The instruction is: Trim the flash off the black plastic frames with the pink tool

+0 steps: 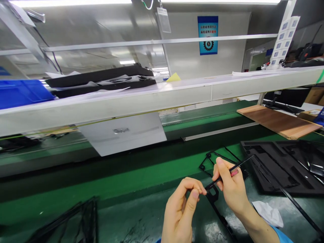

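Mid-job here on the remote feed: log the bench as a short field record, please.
Left hand: fingertips at a corner of the thin black frame; grip unclear
Right hand: gripping the thin black frame
Bench right: black tray, crumpled white piece
Bench lower left: black parts, blurred
Shelf: blue bin, left in view

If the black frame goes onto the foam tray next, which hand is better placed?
Probably the right hand: it grips the black frame and is nearer the foam tray. The left hand is farther off.
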`<state>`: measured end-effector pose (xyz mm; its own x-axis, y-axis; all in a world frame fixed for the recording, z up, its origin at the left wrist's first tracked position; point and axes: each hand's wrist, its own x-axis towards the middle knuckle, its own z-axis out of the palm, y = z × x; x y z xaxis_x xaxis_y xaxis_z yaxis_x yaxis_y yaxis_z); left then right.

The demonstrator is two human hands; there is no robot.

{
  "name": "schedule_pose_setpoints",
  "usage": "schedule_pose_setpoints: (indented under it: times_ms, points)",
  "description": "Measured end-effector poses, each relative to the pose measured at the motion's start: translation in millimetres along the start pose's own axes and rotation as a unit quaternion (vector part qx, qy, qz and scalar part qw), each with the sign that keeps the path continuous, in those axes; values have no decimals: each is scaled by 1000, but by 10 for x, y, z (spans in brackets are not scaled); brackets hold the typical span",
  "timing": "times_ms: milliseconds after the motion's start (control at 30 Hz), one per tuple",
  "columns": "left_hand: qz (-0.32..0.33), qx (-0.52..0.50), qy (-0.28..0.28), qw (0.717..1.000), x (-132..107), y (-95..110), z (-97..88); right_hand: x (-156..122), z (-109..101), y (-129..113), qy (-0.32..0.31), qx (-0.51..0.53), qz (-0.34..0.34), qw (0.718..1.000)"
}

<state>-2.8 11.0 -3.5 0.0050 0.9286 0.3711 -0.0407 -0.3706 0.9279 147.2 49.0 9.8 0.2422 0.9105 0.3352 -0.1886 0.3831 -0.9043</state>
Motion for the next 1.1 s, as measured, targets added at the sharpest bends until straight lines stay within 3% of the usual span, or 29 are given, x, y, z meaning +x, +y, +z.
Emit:
schedule_pose_setpoints:
  times_ms: [300,467,667,867,1100]
  points:
    - [37,28,-55,997,-10,-32,-68,-38,-19,-74,1,-7,-4,1000]
    - [75,110,-44,990,-11,33,-80,-32,-41,-62,-1,-15,-15,1000]
    - [193,286,-5,939,-51,16,-87,-27,-37,-58,5,-24,-27,999]
    - [276,367,13,888,-96,-30,-60,-34,-33,-53,23,-40,-32,998]
    - [250,335,17,908,-51,74,-42,-26,-78,-57,41,-51,-48,997]
